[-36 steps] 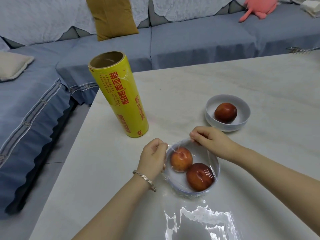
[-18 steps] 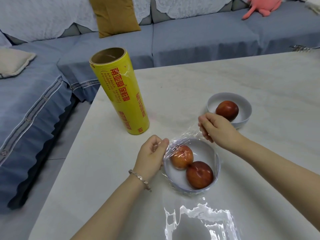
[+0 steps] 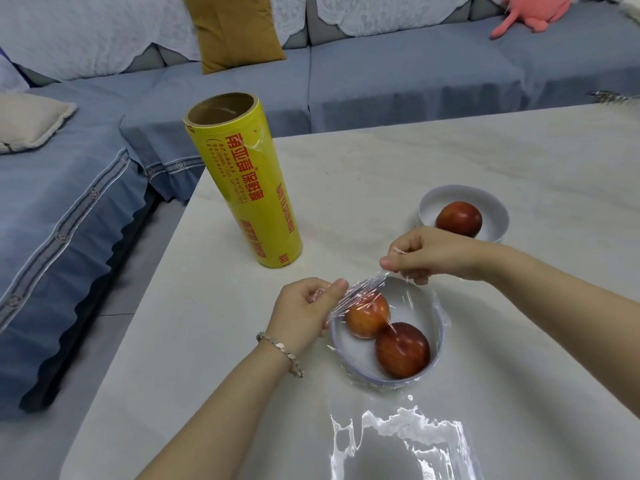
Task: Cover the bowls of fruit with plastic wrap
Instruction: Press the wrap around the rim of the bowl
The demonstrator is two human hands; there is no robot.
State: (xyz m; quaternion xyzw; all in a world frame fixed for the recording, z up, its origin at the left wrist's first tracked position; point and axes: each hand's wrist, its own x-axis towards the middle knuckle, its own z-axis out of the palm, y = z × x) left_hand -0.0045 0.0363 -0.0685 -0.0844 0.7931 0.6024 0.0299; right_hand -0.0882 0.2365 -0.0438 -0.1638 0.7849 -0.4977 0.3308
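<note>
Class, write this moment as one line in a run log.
left hand: pinches plastic wrap | right hand: pinches plastic wrap | near bowl: partly wrapped | far bowl: uncovered | roll: upright

Home living room. A blue corner sofa with white lace covers over its backrests runs along two sides of a pale, stone-patterned table. A mustard cushion, a cream cushion and a pink plush toy lie on the seats. Household goods stand on the table: a near bowl of fruit, a far bowl of fruit and a roll of plastic wrap.
</note>
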